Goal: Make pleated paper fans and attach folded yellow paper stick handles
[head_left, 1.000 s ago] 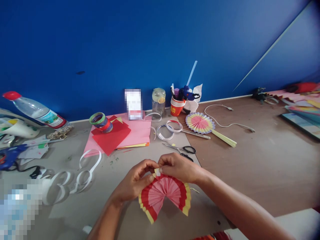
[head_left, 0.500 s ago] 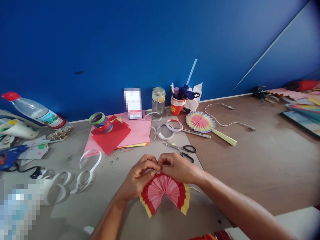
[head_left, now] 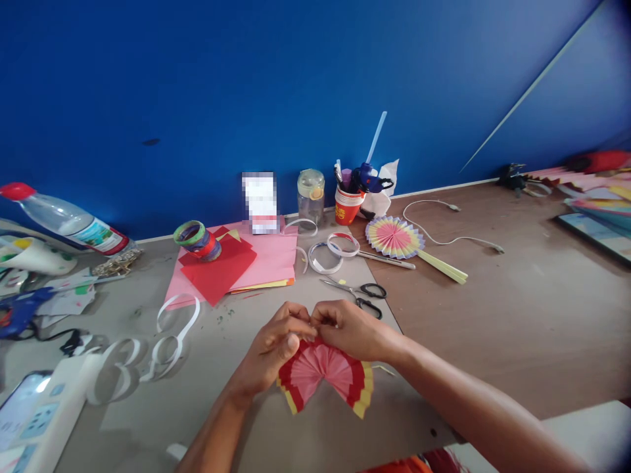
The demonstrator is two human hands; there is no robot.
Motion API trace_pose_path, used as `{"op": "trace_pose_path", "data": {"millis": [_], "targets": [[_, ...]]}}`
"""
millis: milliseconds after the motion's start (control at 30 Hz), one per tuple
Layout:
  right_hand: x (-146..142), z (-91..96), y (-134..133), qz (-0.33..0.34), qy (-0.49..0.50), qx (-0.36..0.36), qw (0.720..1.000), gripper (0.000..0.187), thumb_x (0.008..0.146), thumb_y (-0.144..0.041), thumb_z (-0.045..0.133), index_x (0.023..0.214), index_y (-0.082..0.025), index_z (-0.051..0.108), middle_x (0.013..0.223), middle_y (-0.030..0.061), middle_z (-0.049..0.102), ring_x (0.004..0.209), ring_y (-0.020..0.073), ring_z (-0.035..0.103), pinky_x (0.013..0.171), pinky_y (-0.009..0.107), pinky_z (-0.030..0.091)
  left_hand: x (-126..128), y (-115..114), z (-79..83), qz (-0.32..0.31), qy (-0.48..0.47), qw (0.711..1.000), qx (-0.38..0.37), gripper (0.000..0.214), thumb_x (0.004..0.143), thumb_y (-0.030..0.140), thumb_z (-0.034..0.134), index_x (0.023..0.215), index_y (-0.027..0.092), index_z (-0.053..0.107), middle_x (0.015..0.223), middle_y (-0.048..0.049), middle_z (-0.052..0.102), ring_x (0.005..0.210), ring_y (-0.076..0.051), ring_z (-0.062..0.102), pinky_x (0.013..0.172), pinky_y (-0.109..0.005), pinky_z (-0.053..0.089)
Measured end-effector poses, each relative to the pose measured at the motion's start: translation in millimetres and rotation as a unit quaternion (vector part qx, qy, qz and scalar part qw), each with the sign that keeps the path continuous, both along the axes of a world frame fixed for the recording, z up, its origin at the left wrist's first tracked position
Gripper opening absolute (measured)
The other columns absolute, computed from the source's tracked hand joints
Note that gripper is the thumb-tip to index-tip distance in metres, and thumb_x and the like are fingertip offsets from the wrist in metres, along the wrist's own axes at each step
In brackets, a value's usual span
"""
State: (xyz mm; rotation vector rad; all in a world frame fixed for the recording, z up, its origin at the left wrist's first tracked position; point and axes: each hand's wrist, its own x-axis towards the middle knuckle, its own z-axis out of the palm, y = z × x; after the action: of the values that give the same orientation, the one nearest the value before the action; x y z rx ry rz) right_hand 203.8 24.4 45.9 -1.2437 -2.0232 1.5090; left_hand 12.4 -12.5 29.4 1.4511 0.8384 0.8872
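Note:
A pleated paper fan [head_left: 324,372], pink inside with red and yellow bands, spreads over the front of the grey mat, its two ends apart at the bottom. My left hand [head_left: 282,341] and my right hand [head_left: 338,325] meet at its top edge, fingertips pinching it. The fingers cover exactly what they grip there. Just beyond my right hand lie scissors [head_left: 355,289] with black handles. A finished round paper fan [head_left: 394,236] with a pale yellow handle rests farther back on the right.
Red paper sheets [head_left: 221,272] lie on pink paper [head_left: 276,259], with a tape roll on top. White strip coils [head_left: 170,355] and a power strip [head_left: 54,420] are on the left. A red cup [head_left: 349,206], a jar [head_left: 310,197] and tape rings [head_left: 325,258] stand at the back.
My left thumb has lifted off the fan and straightened. The fan's lower ends have risen slightly; both hands stay at its top edge.

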Motion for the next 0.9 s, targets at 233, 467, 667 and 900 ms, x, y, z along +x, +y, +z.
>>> {"op": "trace_pose_path", "data": {"millis": [233, 467, 667, 900], "targets": [[5, 0.8, 4, -0.008, 0.018, -0.013, 1.0, 0.01, 0.076, -0.018, 0.049, 0.075, -0.017, 0.059, 0.067, -0.0046, 0.055, 0.062, 0.0085, 0.047, 0.055, 0.019, 0.034, 1, 0, -5.5, 0.061, 0.024, 0.991, -0.121, 0.035, 0.083, 0.041, 0.062, 0.108, 0.018, 0.056, 0.099, -0.0066, 0.058, 0.094, -0.019, 0.054, 0.082, -0.029, 0.043], [5, 4.9, 1, -0.047, -0.005, 0.027, 0.999, 0.01, 0.077, -0.02, 0.054, 0.081, -0.018, 0.062, 0.067, -0.0046, 0.056, 0.061, 0.0089, 0.047, 0.055, 0.02, 0.034, 1, 4, -7.5, 0.076, 0.04, 0.986, -0.144, 0.034, 0.073, 0.045, 0.07, 0.089, 0.016, 0.061, 0.082, -0.002, 0.059, 0.077, -0.015, 0.053, 0.071, -0.026, 0.044], [3, 6.4, -4, -0.04, -0.018, 0.058, 0.997, 0.009, 0.077, -0.017, 0.053, 0.076, -0.018, 0.062, 0.064, -0.0046, 0.056, 0.059, 0.0091, 0.047, 0.055, 0.021, 0.034, 4, 3, -10.2, 0.118, 0.056, 0.987, -0.095, 0.018, 0.08, 0.034, 0.063, 0.088, 0.018, 0.061, 0.086, -0.0036, 0.06, 0.082, -0.017, 0.056, 0.076, -0.03, 0.046], [4, 13.3, -7, -0.151, -0.021, 0.301, 0.942, 0.012, 0.081, -0.012, 0.051, 0.073, -0.019, 0.057, 0.072, 0.0016, 0.061, 0.069, 0.0146, 0.053, 0.066, 0.027, 0.039, 10, -12, 0.4, 0.303, 0.152, 0.897, 0.284, 0.022, 0.079, 0.008, 0.058, 0.092, 0.026, 0.063, 0.087, -0.0015, 0.058, 0.087, -0.018, 0.056, 0.101, -0.042, 0.037]]}}
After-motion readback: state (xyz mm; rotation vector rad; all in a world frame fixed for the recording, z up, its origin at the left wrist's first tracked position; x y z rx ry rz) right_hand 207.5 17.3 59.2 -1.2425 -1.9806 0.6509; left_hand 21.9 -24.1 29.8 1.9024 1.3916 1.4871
